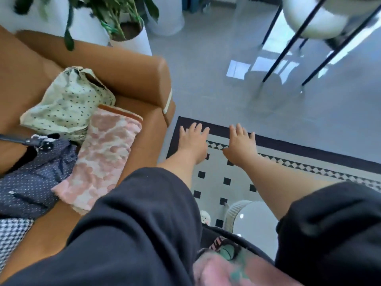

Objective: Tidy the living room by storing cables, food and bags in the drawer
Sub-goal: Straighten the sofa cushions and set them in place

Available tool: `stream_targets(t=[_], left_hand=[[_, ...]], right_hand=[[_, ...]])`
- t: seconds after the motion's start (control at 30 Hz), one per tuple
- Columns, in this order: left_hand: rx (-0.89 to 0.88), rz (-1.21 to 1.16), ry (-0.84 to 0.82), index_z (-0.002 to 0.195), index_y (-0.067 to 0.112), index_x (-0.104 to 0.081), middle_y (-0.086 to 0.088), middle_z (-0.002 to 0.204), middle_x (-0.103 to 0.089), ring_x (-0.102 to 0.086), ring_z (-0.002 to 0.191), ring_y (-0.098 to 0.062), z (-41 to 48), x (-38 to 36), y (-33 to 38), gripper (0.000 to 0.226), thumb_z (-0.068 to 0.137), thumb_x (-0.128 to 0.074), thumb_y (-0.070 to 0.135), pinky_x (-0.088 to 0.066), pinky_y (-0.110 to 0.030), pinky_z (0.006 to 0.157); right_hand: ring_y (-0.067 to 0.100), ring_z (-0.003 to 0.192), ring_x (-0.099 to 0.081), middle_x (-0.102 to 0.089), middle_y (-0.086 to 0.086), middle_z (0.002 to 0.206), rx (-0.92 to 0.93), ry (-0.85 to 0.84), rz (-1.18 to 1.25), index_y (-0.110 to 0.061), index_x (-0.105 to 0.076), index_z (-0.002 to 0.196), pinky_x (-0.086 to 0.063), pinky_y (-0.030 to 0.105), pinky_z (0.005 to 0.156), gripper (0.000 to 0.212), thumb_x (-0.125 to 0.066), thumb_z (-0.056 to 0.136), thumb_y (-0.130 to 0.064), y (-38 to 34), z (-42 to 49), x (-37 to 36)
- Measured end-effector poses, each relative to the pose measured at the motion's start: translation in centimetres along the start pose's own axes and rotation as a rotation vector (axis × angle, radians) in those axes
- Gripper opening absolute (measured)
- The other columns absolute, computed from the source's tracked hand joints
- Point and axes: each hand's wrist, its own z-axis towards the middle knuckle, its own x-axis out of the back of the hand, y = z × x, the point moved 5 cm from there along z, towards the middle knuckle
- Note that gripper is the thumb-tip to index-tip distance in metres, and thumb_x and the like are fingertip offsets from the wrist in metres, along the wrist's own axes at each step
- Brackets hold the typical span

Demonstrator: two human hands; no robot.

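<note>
Both the left hand (193,142) and right hand (241,144) stretch forward, palms down, fingers straight and spread, holding nothing, above a black-and-white patterned rug (216,169). On the tan leather sofa (127,73) lies a pink floral fabric bag (103,157), its long axis slanting toward the armrest, brown-trimmed end farthest. It lies between a cream dotted bag (68,104) and a navy dotted bag (31,182).

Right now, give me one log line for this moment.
left hand open, empty | right hand open, empty | green dotted bag, pink bag, navy bag on sofa | drawer not in view
</note>
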Motion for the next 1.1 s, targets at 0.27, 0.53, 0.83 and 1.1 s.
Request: stream_targets(t=[0.27,0.53,0.83,1.1], left_hand=[[-0.259,0.151,-0.02,0.151,0.016,-0.01,-0.009,0.159,-0.005,-0.001,0.147,-0.025,14.1,5.8,9.1,0.059,0.099,-0.037,0.025,-0.006,-0.058,0.114],[-0.634,0.324,-0.124,0.151,0.016,-0.012,-0.009,0.159,-0.007,-0.002,0.147,-0.026,24.7,10.5,23.1,0.058,0.098,-0.035,0.024,-0.005,-0.056,0.115],[-1.121,0.572,-0.18,0.152,0.017,-0.009,-0.009,0.159,-0.006,0.0,0.147,-0.026,23.6,7.2,48.0,0.059,0.099,-0.034,0.026,-0.004,-0.055,0.117],[-1.367,0.751,-0.142,0.151,0.019,-0.01,-0.007,0.16,-0.004,0.001,0.147,-0.024,20.0,2.8,70.1,0.061,0.096,-0.037,0.02,-0.006,-0.054,0.117]], right_hand=[[0.025,0.145,-0.005,0.0,0.01,0.158,-0.374,0.005,0.171,-0.012,0.0,0.15,-0.007,0.05,0.116,0.078,-0.049,0.092,-0.033,13.0,5.9,2.6],[0.029,0.142,-0.017,-0.006,0.012,0.157,-0.843,0.057,0.51,-0.012,-0.007,0.149,-0.019,0.053,0.112,0.075,-0.05,0.09,-0.03,25.9,7.6,4.5],[0.03,0.141,-0.017,-0.009,0.014,0.156,-1.308,0.104,0.694,-0.011,-0.011,0.148,-0.021,0.052,0.112,0.071,-0.048,0.091,-0.03,42.7,-2.5,0.0],[0.029,0.141,-0.017,-0.01,0.013,0.156,-1.572,0.113,0.823,-0.011,-0.012,0.147,-0.019,0.05,0.113,0.075,-0.052,0.089,-0.034,56.7,-13.1,-4.5]])
